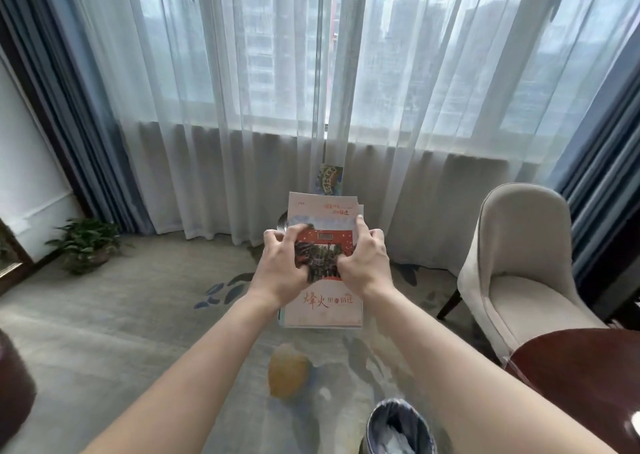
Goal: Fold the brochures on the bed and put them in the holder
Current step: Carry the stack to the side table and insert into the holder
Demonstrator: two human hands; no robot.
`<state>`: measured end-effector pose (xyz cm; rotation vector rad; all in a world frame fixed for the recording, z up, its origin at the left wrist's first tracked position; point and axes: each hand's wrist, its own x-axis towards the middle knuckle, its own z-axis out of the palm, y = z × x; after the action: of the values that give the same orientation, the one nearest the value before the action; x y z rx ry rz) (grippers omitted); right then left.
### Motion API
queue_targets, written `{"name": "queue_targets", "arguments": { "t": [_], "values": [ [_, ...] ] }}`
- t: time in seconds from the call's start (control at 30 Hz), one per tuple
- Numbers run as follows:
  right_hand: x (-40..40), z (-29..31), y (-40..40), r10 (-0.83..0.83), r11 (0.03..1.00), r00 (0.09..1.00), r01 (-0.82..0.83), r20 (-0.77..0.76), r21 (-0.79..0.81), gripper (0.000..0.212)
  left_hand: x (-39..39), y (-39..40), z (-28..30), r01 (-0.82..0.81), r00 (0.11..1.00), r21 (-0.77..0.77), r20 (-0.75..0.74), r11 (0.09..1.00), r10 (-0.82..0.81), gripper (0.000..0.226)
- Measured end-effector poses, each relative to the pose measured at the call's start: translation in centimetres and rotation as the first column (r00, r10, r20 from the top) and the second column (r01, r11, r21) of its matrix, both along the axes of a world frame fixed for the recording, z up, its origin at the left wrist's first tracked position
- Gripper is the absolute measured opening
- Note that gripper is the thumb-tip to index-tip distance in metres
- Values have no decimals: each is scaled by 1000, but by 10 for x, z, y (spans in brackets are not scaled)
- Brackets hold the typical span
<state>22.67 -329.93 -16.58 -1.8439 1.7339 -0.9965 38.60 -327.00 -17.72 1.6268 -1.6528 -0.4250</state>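
Note:
A stack of folded brochures (323, 310) with a red and white cover is held up in front of me, above the floor. My left hand (282, 268) grips its left edge, fingers curled over the cover. My right hand (365, 263) grips the right edge the same way. Several sheets show at the stack's top edge. Behind the stack, near the curtain, another colourful brochure (329, 178) stands upright; what holds it is hidden. The bed is not in view.
A beige chair (519, 263) stands at the right, beside a dark red round table (588, 377). A lined waste bin (398, 426) is at the bottom. A yellow slipper-like thing (289, 370) lies on the carpet. A potted plant (86, 244) sits at the left. Sheer curtains cover the window.

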Motion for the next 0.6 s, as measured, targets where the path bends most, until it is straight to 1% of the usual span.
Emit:
{"name": "queue_targets", "arguments": {
  "t": [0.17,0.4,0.6],
  "values": [
    [5,6,-79,15,1000,1000,-15,-13,2,84,6,-76,5,-8,1000,2,-2,1000,8,70],
    [39,1,-184,30,1000,1000,-30,2,-1,85,41,-183,0,-12,1000,17,1,1000,12,70],
    [74,-7,-281,-16,1000,1000,16,14,6,86,76,-287,-6,31,999,35,21,999,-32,70]
  ]
}}
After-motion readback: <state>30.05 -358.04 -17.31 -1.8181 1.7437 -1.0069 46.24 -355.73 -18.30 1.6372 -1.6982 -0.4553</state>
